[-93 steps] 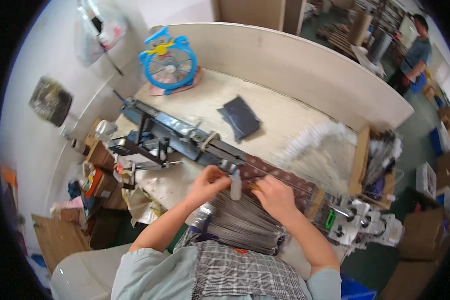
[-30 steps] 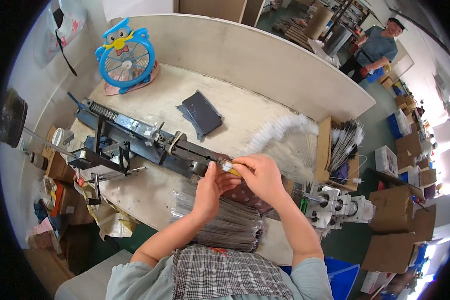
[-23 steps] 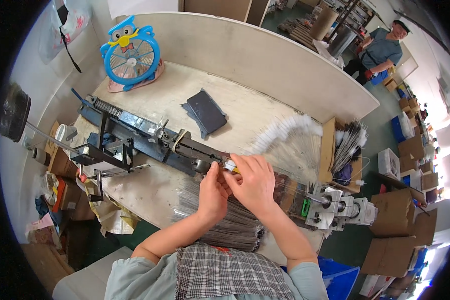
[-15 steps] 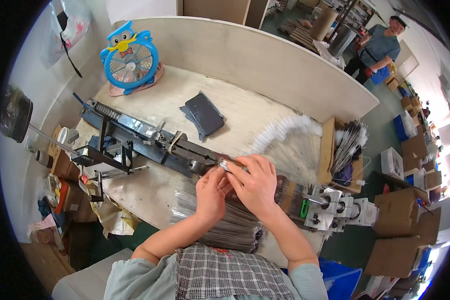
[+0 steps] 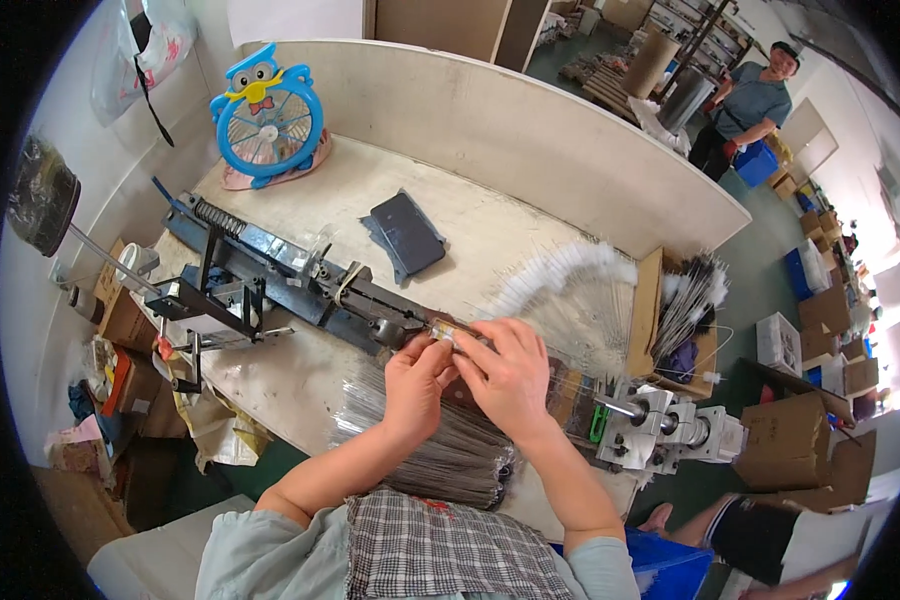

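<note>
Clear small part [image 5: 448, 331]: frame centre, on the long dark metal machine [image 5: 300, 285].
Left hand [image 5: 417, 380]: fingers pinched on it.
Right hand [image 5: 510, 375]: fingers curled over it, grip unclear.

Pale workbench [image 5: 370, 200] carrying a blue fan [image 5: 268, 120], dark pouch [image 5: 408, 232], long metal machine [image 5: 290, 285], wire bundle [image 5: 440, 445], white brushes [image 5: 570, 280].

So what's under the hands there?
A grey wire bundle lies below the left hand and right hand. Between their fingertips shows a small clear piece; the machine beneath is covered.
</note>
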Demonstrator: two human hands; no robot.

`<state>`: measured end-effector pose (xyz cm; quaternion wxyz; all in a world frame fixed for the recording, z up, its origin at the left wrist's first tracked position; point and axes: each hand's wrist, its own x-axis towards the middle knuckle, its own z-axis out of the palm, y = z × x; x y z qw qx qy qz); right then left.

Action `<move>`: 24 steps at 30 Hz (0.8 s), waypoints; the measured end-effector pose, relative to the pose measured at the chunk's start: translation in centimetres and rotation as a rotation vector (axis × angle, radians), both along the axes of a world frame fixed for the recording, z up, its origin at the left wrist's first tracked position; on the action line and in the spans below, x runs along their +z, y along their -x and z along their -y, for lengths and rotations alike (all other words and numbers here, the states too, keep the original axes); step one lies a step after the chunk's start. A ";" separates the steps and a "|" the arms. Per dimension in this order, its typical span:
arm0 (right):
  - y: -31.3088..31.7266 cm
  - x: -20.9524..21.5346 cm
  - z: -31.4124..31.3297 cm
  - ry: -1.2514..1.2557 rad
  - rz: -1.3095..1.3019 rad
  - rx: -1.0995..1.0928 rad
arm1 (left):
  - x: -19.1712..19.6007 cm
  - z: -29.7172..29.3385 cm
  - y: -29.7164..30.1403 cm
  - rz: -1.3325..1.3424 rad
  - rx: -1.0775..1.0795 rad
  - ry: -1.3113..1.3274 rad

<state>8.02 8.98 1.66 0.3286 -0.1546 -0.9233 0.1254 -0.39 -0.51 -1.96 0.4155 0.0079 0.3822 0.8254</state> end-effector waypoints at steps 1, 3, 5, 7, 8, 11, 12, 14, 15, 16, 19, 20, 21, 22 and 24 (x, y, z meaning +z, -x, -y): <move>0.3 0.0 0.0 0.023 0.019 0.006 | -0.1 0.0 0.1 0.021 0.006 -0.009; -0.1 -0.4 0.0 0.024 0.021 0.010 | -0.3 0.1 -0.2 0.035 0.003 -0.016; 0.1 -0.5 -0.3 0.027 0.026 0.019 | -0.3 -0.1 -0.2 0.053 0.006 -0.022; 0.2 -0.5 -0.3 0.013 0.005 0.015 | -0.2 -0.1 -0.2 0.097 0.013 -0.059; 0.3 -0.4 -0.1 0.011 0.009 0.015 | -0.3 0.0 -0.2 0.102 0.012 -0.062; 0.9 -0.2 0.6 0.039 -0.004 -0.029 | -0.6 0.3 0.0 0.113 0.012 -0.056; 1.1 -0.6 0.6 0.030 -0.015 -0.059 | -0.5 0.3 0.1 0.121 0.015 -0.060; 1.2 -0.9 0.5 0.019 -0.029 -0.086 | -0.5 0.3 0.2 0.127 0.020 -0.064; 0.8 -0.9 0.4 -0.004 -0.035 -0.079 | -0.4 0.3 0.0 0.123 0.014 -0.061; 0.7 -0.9 0.3 -0.027 -0.041 -0.072 | -0.4 0.3 -0.1 0.118 0.007 -0.057; 0.4 -0.6 0.3 -0.057 -0.033 -0.032 | -0.5 0.1 -0.1 0.078 0.017 -0.076; 0.4 -0.6 0.4 -0.053 -0.032 -0.036 | -0.3 0.2 -0.2 0.079 0.013 -0.071; 0.6 -0.7 0.2 -0.059 -0.038 -0.031 | 0.0 0.0 -0.1 0.078 0.027 -0.056; 0.6 -0.7 0.0 -0.066 -0.044 -0.024 | 0.1 -0.1 -0.1 0.076 0.041 -0.041; 0.3 -0.5 0.1 -0.055 -0.038 -0.027 | -0.1 0.0 -0.1 0.080 0.021 -0.064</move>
